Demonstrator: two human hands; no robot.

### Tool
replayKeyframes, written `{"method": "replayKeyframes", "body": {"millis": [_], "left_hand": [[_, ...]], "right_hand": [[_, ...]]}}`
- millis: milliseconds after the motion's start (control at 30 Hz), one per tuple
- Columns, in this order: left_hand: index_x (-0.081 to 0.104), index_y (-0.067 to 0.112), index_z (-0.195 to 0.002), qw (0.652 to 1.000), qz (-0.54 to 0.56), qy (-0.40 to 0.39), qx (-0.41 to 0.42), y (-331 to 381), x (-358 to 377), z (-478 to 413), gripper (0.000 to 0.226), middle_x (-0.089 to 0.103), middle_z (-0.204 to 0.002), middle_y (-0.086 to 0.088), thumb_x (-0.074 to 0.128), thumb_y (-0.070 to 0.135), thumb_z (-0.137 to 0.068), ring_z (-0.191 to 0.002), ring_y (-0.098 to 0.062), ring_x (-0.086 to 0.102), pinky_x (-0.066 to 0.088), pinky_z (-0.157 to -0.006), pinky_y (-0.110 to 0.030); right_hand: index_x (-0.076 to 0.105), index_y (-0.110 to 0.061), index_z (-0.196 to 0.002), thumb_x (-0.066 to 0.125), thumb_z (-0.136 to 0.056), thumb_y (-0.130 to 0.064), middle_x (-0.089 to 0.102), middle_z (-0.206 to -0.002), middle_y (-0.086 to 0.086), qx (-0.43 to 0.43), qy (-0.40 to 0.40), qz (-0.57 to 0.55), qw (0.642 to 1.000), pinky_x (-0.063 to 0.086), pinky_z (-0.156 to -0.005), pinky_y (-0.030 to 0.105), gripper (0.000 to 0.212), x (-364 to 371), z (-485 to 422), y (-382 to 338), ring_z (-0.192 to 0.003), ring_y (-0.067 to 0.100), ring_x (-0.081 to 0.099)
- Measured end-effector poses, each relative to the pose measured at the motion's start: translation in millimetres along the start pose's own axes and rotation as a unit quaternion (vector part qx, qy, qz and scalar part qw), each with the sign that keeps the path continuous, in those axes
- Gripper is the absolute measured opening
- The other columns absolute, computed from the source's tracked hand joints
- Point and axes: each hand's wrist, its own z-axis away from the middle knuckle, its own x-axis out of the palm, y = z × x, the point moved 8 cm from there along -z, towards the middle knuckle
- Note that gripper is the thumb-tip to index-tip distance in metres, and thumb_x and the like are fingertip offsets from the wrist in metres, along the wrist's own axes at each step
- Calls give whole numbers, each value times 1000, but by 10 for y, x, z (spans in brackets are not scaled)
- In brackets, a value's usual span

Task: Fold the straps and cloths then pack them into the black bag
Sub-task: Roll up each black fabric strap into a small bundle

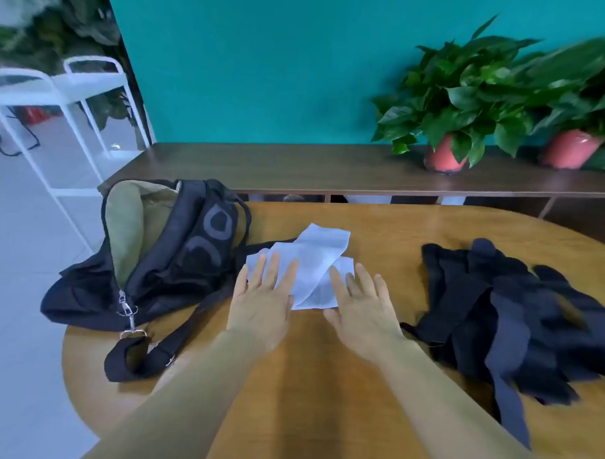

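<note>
I press both flat hands, left [261, 296] and right [361, 308], on the white cloth [313, 264] to smooth it for folding; bag [163, 255] lies open left, straps [511, 312] right.

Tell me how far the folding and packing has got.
Done: nothing visibly packed; the open black fabric bag shows only its olive lining. In hand: the left hand and right hand press flat on the thin white cloth on the round wooden table. Left: the heap of black straps lies unfolded on the right, then everything goes into the bag.
</note>
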Motion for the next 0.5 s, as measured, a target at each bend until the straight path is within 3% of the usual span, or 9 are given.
{"method": "replayKeyframes", "body": {"millis": [200,333,500], "left_hand": [[-15,37,-149,997,17,-73,12,-121,403,-276,74,-23,-158,-1,36,18,-99,-145,-24,-21,-1,-119,-38],[-6,36,-151,993,3,-114,25,-155,657,-572,72,-14,-160,3,35,14,-97,-146,-24,-19,-4,-117,-39],[-5,35,-152,993,-6,-119,24,-226,717,-1071,70,-12,-161,3,34,14,-98,-146,-23,-19,-5,-119,-41]], "right_hand": [[-5,-27,-151,28,-101,-39,-11,-157,18,-48,-12,45,998,-5,-115,49,61,196,-503,-145,-143,33,-16],[1,-28,-151,31,-100,-36,-2,-157,17,-54,-75,76,993,0,-114,50,60,488,-907,-74,-144,34,-3],[0,-28,-151,29,-100,-38,3,-157,14,-43,-65,55,995,12,-113,45,58,558,-1375,67,-144,31,7]]}}
